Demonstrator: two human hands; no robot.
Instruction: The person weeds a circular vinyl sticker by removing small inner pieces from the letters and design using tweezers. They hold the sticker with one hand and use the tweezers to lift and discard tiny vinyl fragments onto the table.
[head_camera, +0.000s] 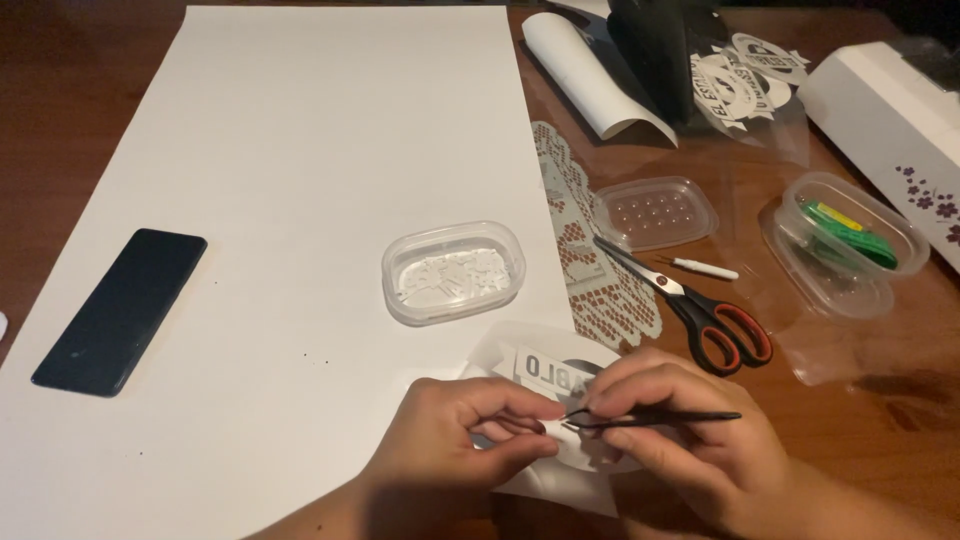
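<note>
Left hand (462, 432) curled, thumb and forefinger pinching the edge of a clear decal sheet (548, 372) at about 6 o'clock in the view. Right hand (690, 438) closed around black tweezers (655, 417), gripped pen-style, tips aimed toward 9 o'clock and meeting the sheet just beside the left fingertips. Hard to tell whether anything sat between the tweezer tips; too small and dim.

Sheet lay flat, partly on the large white paper (300, 200) and partly on the brown tabletop (870, 400), printed with dark lettering on a pale round patch.

At 12 o'clock from the hands, close by, stood a clear oval tub (453, 272) with white scraps inside. At 2 o'clock, scissors (700, 310) with black and orange handles, resting across a lace doily (585, 260). Beyond them a clear lid (655, 212), a thin white tool (703, 268), and another clear tub (850, 235) with something green within. Far off at 9 o'clock, a dark phone (120, 310) face-up on the paper.
</note>
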